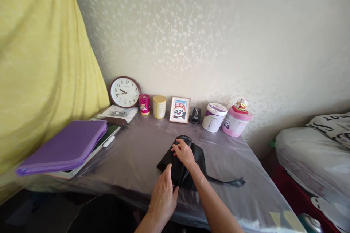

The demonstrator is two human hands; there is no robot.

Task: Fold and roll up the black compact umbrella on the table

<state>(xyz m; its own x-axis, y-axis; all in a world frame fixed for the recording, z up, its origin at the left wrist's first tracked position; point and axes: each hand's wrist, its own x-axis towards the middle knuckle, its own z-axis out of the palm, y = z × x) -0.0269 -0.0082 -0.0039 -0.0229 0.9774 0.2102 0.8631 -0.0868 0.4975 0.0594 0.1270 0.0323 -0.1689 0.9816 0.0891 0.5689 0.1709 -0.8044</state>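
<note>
A black plastic bag [201,158] lies crumpled on the table in front of me, with a thin strip of it trailing to the right. My left hand [164,191] is at the bag's near left edge, its thumb and fingers closed around the plastic; part of the grip is hidden. Over the top of the bag reaches my right hand [185,154], its bent fingers closed on the plastic near the far fold. The right forearm crosses above the bag's right side.
A purple folder [65,143] rests on papers at the left. Along the wall stand a clock [125,92], a pink can [144,104], a yellow-lidded can [159,107], a framed panda picture [179,110], a small black device [195,115], a white tub [214,117] and a pink-lidded tub [236,122].
</note>
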